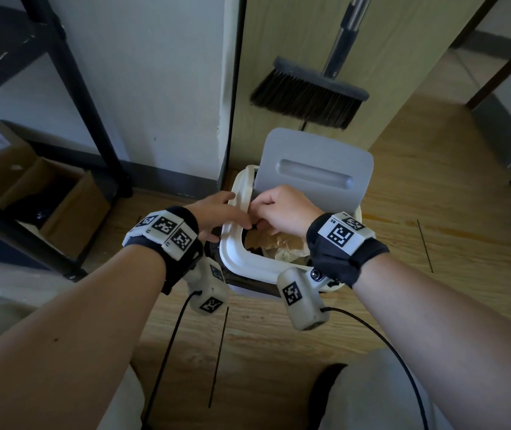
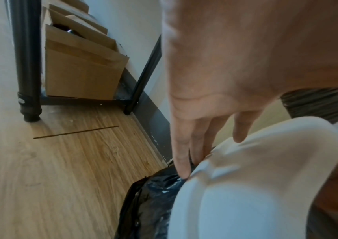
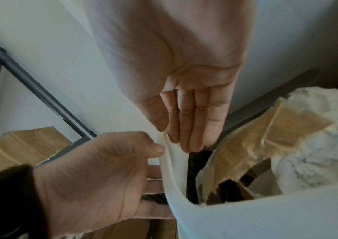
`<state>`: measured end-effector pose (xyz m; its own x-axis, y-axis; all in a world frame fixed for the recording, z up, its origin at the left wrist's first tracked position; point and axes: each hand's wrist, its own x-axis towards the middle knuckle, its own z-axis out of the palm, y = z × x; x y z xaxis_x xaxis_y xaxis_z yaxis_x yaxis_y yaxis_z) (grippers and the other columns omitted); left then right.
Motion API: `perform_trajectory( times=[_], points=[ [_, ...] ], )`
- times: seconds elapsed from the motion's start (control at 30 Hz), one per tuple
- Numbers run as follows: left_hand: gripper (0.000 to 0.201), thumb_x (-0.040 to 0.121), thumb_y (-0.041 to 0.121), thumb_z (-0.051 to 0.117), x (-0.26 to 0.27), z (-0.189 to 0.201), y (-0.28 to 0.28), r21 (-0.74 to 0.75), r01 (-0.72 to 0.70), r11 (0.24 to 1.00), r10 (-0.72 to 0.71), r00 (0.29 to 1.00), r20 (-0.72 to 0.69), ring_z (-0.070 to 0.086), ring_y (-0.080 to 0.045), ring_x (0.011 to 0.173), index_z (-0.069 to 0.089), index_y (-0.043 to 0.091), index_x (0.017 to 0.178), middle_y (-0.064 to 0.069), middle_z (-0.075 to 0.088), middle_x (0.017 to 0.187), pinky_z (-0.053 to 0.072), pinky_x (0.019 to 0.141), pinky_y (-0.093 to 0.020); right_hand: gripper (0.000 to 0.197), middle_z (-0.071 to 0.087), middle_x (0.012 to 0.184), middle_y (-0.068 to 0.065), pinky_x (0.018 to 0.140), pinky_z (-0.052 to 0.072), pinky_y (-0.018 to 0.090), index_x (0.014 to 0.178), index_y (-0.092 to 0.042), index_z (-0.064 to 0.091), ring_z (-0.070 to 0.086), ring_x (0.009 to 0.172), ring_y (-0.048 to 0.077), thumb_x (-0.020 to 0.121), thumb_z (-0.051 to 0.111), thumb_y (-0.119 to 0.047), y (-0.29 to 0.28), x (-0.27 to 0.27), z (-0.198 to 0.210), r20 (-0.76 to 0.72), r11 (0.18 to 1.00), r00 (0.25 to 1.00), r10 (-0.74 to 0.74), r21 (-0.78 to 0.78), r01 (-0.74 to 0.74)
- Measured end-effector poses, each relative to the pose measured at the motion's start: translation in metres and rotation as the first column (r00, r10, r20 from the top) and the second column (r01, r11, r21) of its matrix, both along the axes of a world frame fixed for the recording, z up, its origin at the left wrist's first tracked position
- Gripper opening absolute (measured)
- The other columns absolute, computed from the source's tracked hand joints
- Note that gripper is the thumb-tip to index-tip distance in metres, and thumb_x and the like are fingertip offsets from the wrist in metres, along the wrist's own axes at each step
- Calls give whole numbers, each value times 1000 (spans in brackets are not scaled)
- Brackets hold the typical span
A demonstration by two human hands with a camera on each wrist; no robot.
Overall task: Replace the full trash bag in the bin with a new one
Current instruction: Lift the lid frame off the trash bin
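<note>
Head view: two hands (image 1: 248, 212) grip one bin's white rim (image 1: 241, 259).

Left hand (image 2: 235, 77) fingers tuck under the white rim (image 2: 256, 169) (against black bag (image 2: 151, 198)).

Bare forearms, black fabric wrist wraps (image 1: 345, 260) topped by white blocks bearing square black-and-white markers (image 1: 164, 232); grey marker-tagged camera pods (image 1: 303, 301) below each wrist, trailing black cables (image 1: 167, 346).
</note>
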<state>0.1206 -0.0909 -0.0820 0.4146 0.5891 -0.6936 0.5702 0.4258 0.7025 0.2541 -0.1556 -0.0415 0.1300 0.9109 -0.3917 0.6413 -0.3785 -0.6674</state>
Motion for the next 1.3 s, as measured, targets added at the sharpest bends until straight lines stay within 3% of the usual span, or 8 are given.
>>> perform_trajectory(
  times=[0.07,0.1,0.27,0.4,0.5,0.73,1.17,1.3],
  points=[
    [105,45,50,85,4,-6,-1,64,30,998,-27,999,-44,57,-25,117,40,31,138,-4,55,134,51,95,-47,24,74,100,16,84,58,40,97,-10,75,69,95,35,90,54,-19,-4,5,4,-26,1000,999,-29,6,29],
    [103,49,52,82,6,-2,-5,105,22,994,-15,998,-62,58,-24,114,39,27,139,-4,56,131,53,93,-44,23,74,100,16,84,59,39,98,-11,75,69,96,34,90,54,-18,-5,7,5,-31,999,999,-42,11,43],
    [77,77,33,68,15,0,-12,220,-20,975,56,986,-156,58,-28,108,31,18,143,-10,52,129,53,92,-44,20,75,92,1,86,57,35,91,-14,76,71,92,22,86,56,-14,-15,26,7,41,990,992,-117,80,114],
    [77,61,31,62,17,6,-13,219,2,976,33,987,-155,62,-31,98,43,15,134,-18,59,121,55,85,-40,19,76,85,-1,81,57,31,80,-14,76,70,85,17,82,57,-15,-27,49,7,190,977,963,-190,134,167],
    [72,65,28,59,18,11,-13,238,-5,971,44,986,-158,61,-33,99,43,14,133,-19,59,118,55,84,-41,18,74,88,-6,78,53,26,77,-20,73,67,89,16,80,56,-14,-37,66,11,298,956,912,-280,170,238],
    [69,70,27,58,20,17,-19,248,-64,967,102,984,-144,58,-34,105,42,12,135,-14,56,111,53,90,-45,25,53,114,3,70,38,30,95,-26,56,54,83,22,75,63,-13,-57,93,13,428,894,785,-447,192,405],
    [72,65,30,59,23,23,-23,289,-201,936,225,973,-52,56,-33,111,45,15,134,-15,57,122,48,96,-48,21,69,103,-5,71,40,28,89,-27,71,56,84,19,84,57,-12,-59,90,21,423,915,814,-398,122,384],
    [62,71,24,59,23,23,-22,295,-226,928,245,969,-28,58,-31,106,47,13,131,-15,58,118,49,95,-46,30,67,111,-2,79,48,31,93,-29,70,61,102,24,81,53,-7,-56,88,22,413,909,810,-416,170,380]
  ],
)
